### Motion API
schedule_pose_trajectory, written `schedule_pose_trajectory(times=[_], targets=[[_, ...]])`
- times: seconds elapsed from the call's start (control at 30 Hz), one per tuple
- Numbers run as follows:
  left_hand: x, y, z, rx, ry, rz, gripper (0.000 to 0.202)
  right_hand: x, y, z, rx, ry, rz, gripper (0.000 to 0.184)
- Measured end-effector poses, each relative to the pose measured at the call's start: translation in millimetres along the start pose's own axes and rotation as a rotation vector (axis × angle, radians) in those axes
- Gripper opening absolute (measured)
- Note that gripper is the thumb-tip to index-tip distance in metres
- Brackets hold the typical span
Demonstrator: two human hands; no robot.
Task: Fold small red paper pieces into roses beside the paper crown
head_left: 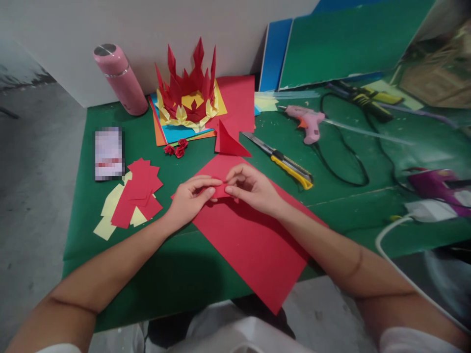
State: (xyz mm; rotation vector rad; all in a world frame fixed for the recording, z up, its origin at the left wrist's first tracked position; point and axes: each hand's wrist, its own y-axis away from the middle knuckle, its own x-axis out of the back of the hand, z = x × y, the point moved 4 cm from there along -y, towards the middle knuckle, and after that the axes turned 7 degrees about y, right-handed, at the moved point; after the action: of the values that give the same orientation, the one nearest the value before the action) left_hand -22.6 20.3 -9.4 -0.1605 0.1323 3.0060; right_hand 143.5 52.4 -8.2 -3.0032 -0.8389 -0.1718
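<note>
Both of my hands pinch a small piece of red paper (221, 191) between thumbs and fingers. My left hand (192, 198) grips its left end, and my right hand (253, 190) has the right end; the fingers hide part of it. Beneath them a large red paper sheet (253, 245) lies slanted across the table, its near corner past the front edge. Just beyond the hands is a folded red paper piece (230, 140). A yellow utility knife (285, 164) rests to the right, blade out. Left of my hands lie red paper rectangles (142, 186) over pale yellow pieces (110, 203).
A red and yellow paper crown (195, 105) stands on coloured sheets at the back. Small red paper roses (178, 148) sit before it. A pink bottle (123, 83) and a blurred-out flat object (108, 153) are at left. A pink glue gun (307, 122) with its cord lies right.
</note>
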Motion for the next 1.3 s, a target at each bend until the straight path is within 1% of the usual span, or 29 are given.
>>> schedule_pose_trajectory(times=[0.17, 0.23, 0.3, 0.4, 0.47, 0.5, 0.6, 0.7, 0.8, 0.93, 1.07, 1.23, 1.3], targets=[[0.9, -1.6, 4.7, -0.132, -0.118, 0.020, 0.019, 1.3, 0.1, -2.3, 0.009, 0.059, 0.007, 0.030], [0.5, -1.3, 6.9, -0.149, -0.121, 0.022, 0.019, 2.0, 0.5, -2.4, 0.013, 0.076, 0.003, 0.028], [0.0, -0.7, 8.4, -0.134, -0.086, 0.030, 0.021, 2.5, 0.9, -2.6, 0.019, 0.080, 0.000, 0.026], [-1.1, 0.2, 7.6, -0.053, 0.029, 0.042, 0.028, 2.5, 1.5, -6.6, 0.087, 0.103, 0.008, 0.030], [-2.0, 0.8, 4.0, 0.048, 0.140, 0.059, 0.033, 1.7, 2.3, -10.6, 0.148, 0.152, 0.020, 0.035], [-2.7, 1.3, 1.7, 0.102, 0.199, 0.068, 0.036, 1.3, 2.8, -12.4, 0.169, 0.178, 0.029, 0.035], [-6.1, 3.4, -3.8, 0.242, 0.365, 0.077, 0.042, 1.2, 4.4, -15.4, 0.175, 0.234, 0.057, 0.029], [-10.0, 4.8, -5.2, 0.318, 0.485, 0.076, 0.040, 3.1, 5.9, -16.6, 0.147, 0.249, 0.085, 0.030], [-12.5, 4.8, -4.2, 0.347, 0.566, 0.086, 0.034, 4.6, 6.9, -18.0, 0.145, 0.213, 0.089, 0.030], [-13.6, 4.1, -5.2, 0.371, 0.601, 0.086, 0.034, 2.5, 7.6, -18.9, 0.161, 0.163, 0.049, 0.028], [-13.8, 3.2, -8.0, 0.375, 0.630, 0.048, 0.033, -0.2, 7.9, -17.4, 0.121, 0.115, 0.020, 0.029], [-14.2, 3.5, -10.2, 0.405, 0.647, 0.012, 0.031, -1.0, 8.3, -18.7, 0.112, 0.102, -0.014, 0.033], [-14.6, 4.1, -9.9, 0.394, 0.635, 0.002, 0.030, -1.5, 8.7, -17.5, 0.088, 0.089, -0.026, 0.033]])
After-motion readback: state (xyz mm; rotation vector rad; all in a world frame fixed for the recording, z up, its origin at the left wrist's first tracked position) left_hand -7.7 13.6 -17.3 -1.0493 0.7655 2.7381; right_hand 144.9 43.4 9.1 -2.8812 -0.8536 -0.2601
